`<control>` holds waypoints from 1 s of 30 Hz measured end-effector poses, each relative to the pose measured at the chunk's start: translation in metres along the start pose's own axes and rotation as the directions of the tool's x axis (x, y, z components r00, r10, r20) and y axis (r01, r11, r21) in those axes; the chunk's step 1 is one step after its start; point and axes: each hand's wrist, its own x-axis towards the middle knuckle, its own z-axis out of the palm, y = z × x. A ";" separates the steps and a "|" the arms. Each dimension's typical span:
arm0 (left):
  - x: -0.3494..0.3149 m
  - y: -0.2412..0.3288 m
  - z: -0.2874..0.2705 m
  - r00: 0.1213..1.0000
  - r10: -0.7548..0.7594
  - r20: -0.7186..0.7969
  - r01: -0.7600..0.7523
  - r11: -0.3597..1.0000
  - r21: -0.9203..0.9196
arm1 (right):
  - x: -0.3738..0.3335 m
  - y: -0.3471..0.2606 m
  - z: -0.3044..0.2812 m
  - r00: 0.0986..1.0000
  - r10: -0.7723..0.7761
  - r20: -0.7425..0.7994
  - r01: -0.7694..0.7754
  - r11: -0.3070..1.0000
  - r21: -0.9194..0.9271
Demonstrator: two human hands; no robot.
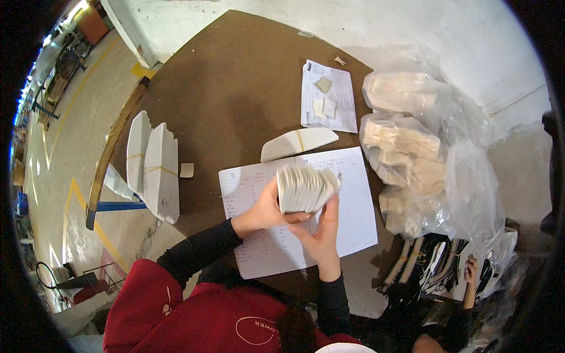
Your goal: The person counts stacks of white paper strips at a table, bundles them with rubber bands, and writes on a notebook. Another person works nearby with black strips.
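Observation:
A thick stack of white card pieces is held up over the open notebook, its edges fanned toward me. My left hand grips the stack from its left side and underneath. Fingers of my right hand close on its lower right corner, with the thumb below. Just beyond the notebook's top edge lies a banded bundle of white cards. The notebook has handwriting on its left page, partly covered by my hands and their shadow.
At the table's left edge stand two banded white bundles beside a small cream piece. Farther back, scraps rest on a printed sheet. Clear plastic bags of cream pieces line the right side. Beyond them, another person's hand is near banded dark-and-white strips.

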 end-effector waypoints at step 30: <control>-0.013 0.042 -0.046 0.975 0.186 0.124 -0.179 0.321 0.930 | 0.008 0.016 -0.026 0.972 0.220 0.081 -0.230 0.962 0.146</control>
